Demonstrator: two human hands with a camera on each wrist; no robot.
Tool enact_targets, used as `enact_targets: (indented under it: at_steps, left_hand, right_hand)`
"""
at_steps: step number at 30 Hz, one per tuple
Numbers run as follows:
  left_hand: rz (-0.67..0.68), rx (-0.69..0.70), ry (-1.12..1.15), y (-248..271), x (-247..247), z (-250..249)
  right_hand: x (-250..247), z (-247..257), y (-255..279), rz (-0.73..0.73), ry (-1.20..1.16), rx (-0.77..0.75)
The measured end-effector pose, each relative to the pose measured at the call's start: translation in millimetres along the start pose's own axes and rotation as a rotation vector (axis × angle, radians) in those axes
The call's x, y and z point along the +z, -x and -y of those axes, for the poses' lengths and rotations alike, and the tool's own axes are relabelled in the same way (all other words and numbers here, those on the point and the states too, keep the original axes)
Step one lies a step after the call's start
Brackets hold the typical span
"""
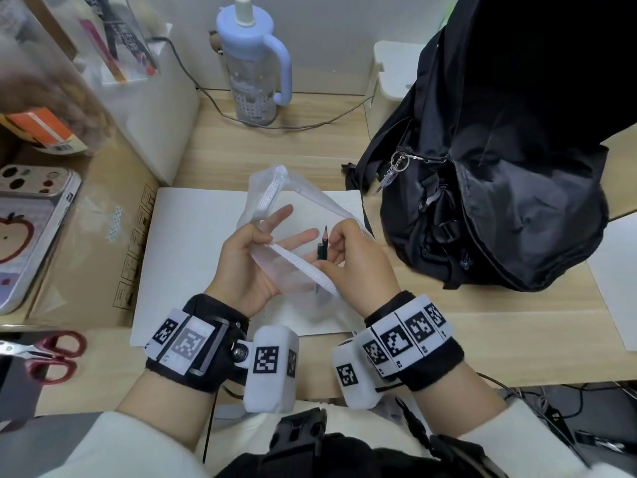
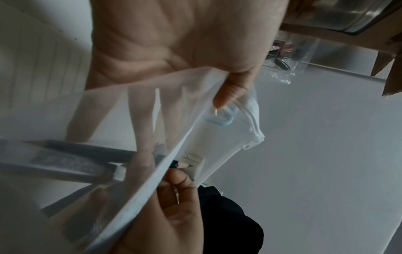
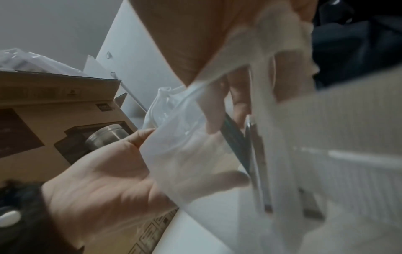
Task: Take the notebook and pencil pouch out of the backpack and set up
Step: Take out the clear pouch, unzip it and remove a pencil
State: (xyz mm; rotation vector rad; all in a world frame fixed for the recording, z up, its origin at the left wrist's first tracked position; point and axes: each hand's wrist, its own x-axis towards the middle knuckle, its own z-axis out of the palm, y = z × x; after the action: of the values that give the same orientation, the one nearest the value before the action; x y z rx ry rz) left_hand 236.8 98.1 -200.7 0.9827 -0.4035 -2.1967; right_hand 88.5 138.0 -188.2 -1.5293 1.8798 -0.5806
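With the left hand (image 1: 246, 260) pinching the pouch (image 1: 275, 198) rim open, the right hand (image 1: 348, 253) gripped a pencil (image 1: 322, 243) just past its fingertips, best lifted straight clear.

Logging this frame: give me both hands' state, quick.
Left hand: holds the mesh pouch, thumb pinching its edge.
Right hand: fingers pinch a dark pencil.

Bare desk (image 1: 262, 146) lies open beyond the hands; backpack (image 1: 499, 188) blocks right, cardboard box (image 1: 103, 215) blocks left.
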Motion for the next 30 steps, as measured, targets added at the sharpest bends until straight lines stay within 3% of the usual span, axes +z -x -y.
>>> enact_targets:
  at_steps: [6,9,11,13,15,18,20,27,30]
  left_hand:
    - [0.000,-0.024,0.034,6,-4,2]
    - [-0.041,-0.033,0.012,4,-10,3]
    - [-0.077,-0.039,-0.012,3,-13,4]
    - [-0.105,-0.050,-0.002,0,-16,6]
    - [-0.140,-0.061,-0.003,-1,-18,8]
    - [-0.192,-0.086,-0.012,-3,-20,11]
    - [-0.213,-0.098,-0.010,-4,-19,13]
    - [-0.197,-0.157,-0.025,-6,-13,19]
    - [-0.179,-0.151,-0.041,-6,-8,21]
  right_hand:
    - [0,-1,-1,-0.040,-0.130,-0.006]
    - [-11,-3,-2,-0.071,-0.421,-0.018]
    - [-23,-9,-2,-0.165,-0.667,0.010]
    - [-36,-23,-3,-0.274,-0.744,0.102]
    - [-43,-48,-4,-0.286,-0.622,0.210]
    - [-34,-93,0,-0.083,-0.102,0.398]
    - [-21,-114,7,0.000,0.112,0.524]
    - [-9,-121,10,-0.094,0.074,0.590]
    - [-29,-85,13,-0.278,-0.007,0.359]
